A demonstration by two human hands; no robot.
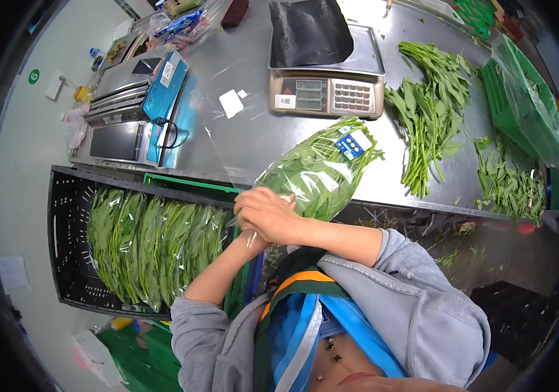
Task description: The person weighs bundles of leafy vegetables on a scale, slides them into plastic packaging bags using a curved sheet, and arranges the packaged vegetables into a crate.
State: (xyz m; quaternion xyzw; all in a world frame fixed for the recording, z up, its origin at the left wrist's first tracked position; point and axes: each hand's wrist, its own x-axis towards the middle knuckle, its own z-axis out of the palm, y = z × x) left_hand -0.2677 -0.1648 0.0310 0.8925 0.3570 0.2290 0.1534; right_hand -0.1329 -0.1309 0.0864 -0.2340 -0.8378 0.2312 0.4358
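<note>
We stand at a steel table (211,157), a black crate (64,248) of bagged greens (155,242) at our left. On the table sit a scale (325,95) and, to its right, a heap of loose greens (426,117). Our bag of greens (315,179) slants across the front edge. Our right hand (266,214) is clamped round its gathered neck; our left hand (257,238) meets it underneath, too hidden to tell its grip. A blue-and-white label (353,143) marks the bag's far end.
</note>
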